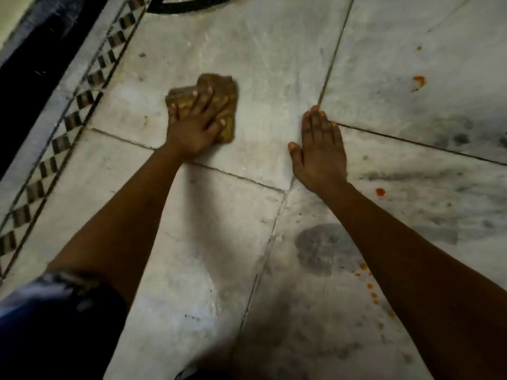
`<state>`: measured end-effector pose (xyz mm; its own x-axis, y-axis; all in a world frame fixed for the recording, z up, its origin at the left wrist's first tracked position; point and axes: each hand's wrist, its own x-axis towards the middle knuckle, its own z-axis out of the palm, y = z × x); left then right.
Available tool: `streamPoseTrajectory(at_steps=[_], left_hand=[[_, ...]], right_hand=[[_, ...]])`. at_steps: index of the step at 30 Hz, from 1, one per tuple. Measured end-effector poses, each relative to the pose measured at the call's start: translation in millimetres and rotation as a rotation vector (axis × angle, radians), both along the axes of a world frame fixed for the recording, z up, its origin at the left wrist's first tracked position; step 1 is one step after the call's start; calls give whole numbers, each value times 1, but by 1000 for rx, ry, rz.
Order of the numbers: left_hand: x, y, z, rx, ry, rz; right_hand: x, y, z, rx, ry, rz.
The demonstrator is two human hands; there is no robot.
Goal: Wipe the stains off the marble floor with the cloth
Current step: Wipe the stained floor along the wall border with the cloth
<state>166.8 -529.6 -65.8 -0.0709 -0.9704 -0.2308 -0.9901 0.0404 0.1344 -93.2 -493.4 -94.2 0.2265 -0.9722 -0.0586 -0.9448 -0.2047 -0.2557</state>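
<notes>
While two hands (pixel 192 124) (pixel 319 152) press, one cloth (pixel 219 90) lies.

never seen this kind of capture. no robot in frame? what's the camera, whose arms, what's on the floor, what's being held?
No robot here: a person does the job bare-handed, and the single wide-angle camera sits on their head, looking forward and down. So the two arms reaching in from the bottom are the wearer's own.

The left hand presses a folded brownish cloth flat against the marble floor, fingers spread over it. The right hand lies flat on the floor with straight fingers, holding nothing; it looks like a brace.

The cloth sits on a fairly clean slab. The orange stains are all on the right side: one near the wrist, a larger one further up, and a trail of drops beside the right forearm. Grey smudges also mark that side. A patterned border strip runs along the left.
</notes>
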Motion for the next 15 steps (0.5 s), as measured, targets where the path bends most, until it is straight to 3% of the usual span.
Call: streamPoseTrajectory(at_steps=[4, 8, 12, 15], left_hand=[[-43, -41, 0, -1, 38, 65], [-73, 5, -6, -48, 4, -76], [-41, 100, -7, -94, 2, -311], [7, 106, -3, -109, 13, -158]], right_hand=[[0, 1, -3, -56, -6, -22], [1, 1, -3, -73, -9, -17], [0, 1, -3, -85, -18, -18], [2, 2, -4, -87, -15, -33]])
